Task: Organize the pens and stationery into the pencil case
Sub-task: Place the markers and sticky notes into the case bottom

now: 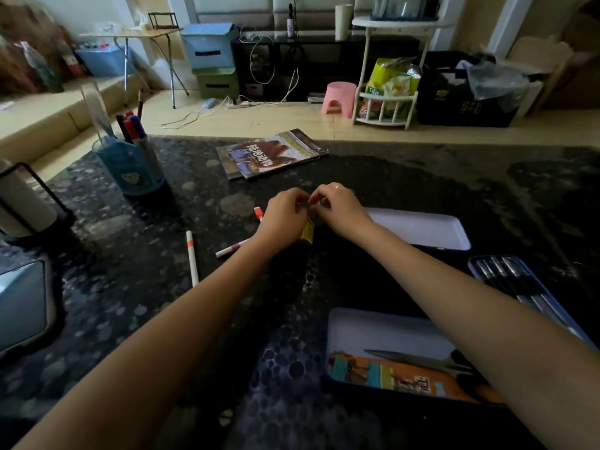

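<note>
Left hand (285, 216) and right hand (337, 207) are brought together mid-surface, both pinched on a small yellow packet (307, 233); its contents cannot be told. It is judged light, thin and crushable, best taken by the edges. Two pens (192, 258) are left loose on the surface (130, 287); the case (389, 332) is seen near the right forearm.
</note>
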`<act>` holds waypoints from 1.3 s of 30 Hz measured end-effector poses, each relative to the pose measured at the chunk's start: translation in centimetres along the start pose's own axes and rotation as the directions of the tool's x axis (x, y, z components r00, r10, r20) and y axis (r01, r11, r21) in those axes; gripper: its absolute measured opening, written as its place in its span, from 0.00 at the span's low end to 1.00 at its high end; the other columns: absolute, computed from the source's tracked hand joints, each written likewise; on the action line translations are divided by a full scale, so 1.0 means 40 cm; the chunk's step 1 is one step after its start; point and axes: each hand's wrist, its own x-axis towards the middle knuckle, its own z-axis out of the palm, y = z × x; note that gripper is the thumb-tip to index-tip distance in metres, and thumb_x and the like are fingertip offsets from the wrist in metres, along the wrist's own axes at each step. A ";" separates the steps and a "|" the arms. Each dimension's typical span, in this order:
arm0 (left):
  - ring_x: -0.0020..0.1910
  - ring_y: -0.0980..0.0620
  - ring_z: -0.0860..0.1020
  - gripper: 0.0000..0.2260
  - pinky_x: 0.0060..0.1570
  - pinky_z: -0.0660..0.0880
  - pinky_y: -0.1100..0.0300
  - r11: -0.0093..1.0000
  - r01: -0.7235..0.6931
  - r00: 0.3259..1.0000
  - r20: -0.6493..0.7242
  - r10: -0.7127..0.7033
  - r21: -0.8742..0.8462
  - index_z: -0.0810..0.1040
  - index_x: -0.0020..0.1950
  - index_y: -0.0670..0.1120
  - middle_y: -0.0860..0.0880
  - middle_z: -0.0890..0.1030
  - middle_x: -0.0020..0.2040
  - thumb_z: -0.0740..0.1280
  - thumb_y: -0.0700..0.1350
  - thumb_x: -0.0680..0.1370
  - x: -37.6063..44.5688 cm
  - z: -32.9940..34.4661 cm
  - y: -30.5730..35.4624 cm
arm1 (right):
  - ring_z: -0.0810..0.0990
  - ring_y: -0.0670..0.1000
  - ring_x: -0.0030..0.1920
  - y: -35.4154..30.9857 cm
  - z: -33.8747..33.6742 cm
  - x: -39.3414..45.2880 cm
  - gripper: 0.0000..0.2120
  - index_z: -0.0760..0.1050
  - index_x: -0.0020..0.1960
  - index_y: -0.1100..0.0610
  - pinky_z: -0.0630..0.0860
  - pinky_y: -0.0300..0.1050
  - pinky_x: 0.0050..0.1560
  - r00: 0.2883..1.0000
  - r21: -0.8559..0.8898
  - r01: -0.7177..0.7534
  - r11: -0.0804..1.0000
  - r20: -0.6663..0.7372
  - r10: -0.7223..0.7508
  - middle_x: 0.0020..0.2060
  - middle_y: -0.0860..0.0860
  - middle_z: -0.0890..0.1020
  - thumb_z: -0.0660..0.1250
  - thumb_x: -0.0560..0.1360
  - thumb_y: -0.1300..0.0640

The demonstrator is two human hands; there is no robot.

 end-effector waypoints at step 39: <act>0.62 0.60 0.68 0.17 0.65 0.65 0.63 0.857 -0.500 0.736 0.583 0.344 0.126 0.78 0.60 0.53 0.56 0.77 0.61 0.60 0.36 0.77 -0.449 0.012 0.165 | 0.79 0.43 0.42 0.014 -0.239 -0.587 0.18 0.76 0.55 0.48 0.78 0.37 0.45 0.829 0.151 -0.281 0.948 0.535 0.161 0.46 0.48 0.82 0.75 0.69 0.62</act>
